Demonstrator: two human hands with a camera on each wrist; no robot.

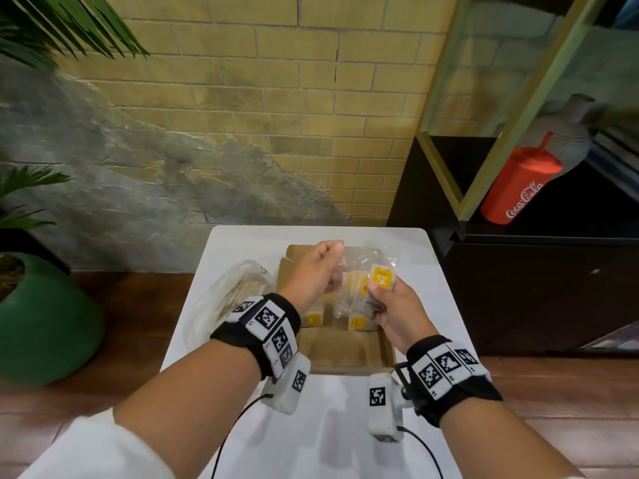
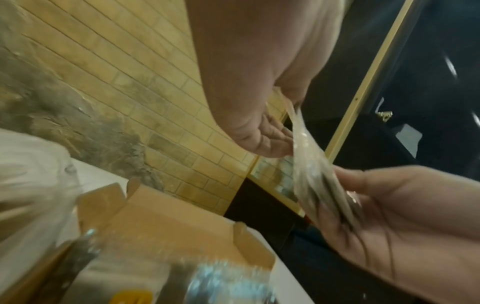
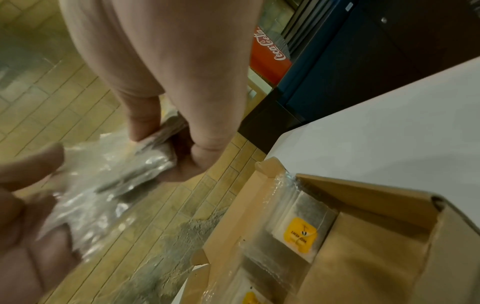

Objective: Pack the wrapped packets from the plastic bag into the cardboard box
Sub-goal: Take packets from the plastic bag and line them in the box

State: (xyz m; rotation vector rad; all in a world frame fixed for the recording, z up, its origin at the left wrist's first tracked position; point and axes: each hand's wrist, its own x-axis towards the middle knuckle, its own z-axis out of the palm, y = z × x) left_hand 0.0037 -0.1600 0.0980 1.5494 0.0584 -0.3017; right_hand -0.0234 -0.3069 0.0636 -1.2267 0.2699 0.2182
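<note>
Above the open cardboard box [image 1: 345,350], both hands hold one clear wrapped packet [image 1: 359,285] of tea bags with yellow tags. My left hand [image 1: 325,267] pinches its upper left edge, seen close in the left wrist view [image 2: 291,107]. My right hand [image 1: 382,295] grips its lower right side, fingers and thumb curled round it [image 3: 161,135]. Two more packets [image 1: 356,322] lie side by side in the box's far half, and one shows clearly in the right wrist view [image 3: 298,232]. The crumpled plastic bag [image 1: 228,295] lies on the table left of the box.
The box stands on a small white table [image 1: 439,292] against a brick wall. A black shelf unit with a red Coca-Cola cup [image 1: 518,188] is to the right. A green plant pot [image 1: 45,323] sits on the floor at left. Cables [image 1: 235,426] hang from both wrist cameras.
</note>
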